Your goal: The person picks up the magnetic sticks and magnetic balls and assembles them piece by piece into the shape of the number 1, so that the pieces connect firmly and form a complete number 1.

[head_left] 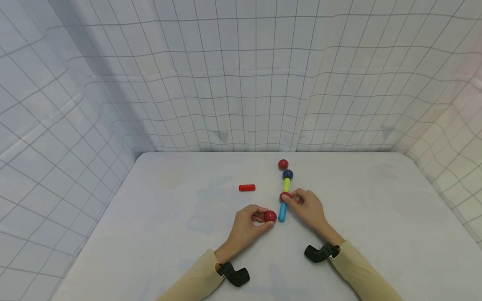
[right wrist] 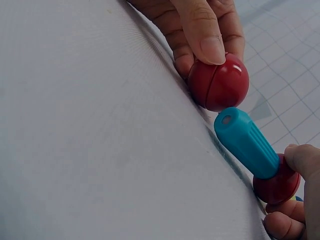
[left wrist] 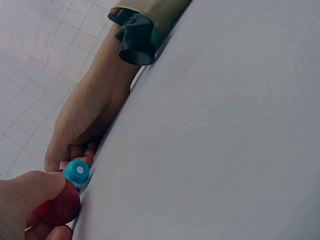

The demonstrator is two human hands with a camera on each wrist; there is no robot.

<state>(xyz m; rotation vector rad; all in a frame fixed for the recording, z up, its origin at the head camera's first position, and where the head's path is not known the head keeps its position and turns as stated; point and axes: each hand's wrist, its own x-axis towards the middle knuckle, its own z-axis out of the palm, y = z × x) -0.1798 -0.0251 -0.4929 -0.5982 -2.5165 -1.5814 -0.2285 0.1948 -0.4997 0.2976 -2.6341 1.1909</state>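
My left hand (head_left: 246, 228) pinches a red ball (head_left: 270, 216) between thumb and fingers, low over the white table. Just right of it, my right hand (head_left: 309, 209) grips another red ball (head_left: 285, 197), the middle one of a joined row. From that ball a light blue rod (head_left: 282, 212) points toward me, its free end bearing a small pale disc seen in the right wrist view. On the far side a yellow-green rod (head_left: 287, 184) links it to a dark blue ball (head_left: 288, 174). The left hand's ball sits close beside the light blue rod's free end.
A third red ball (head_left: 283, 164) lies just beyond the dark blue one. To the left, a red rod (head_left: 247, 188) lies alone on the white table (head_left: 169, 234). Grid-patterned white curtains (head_left: 241, 83) stand along the table's back and sides.
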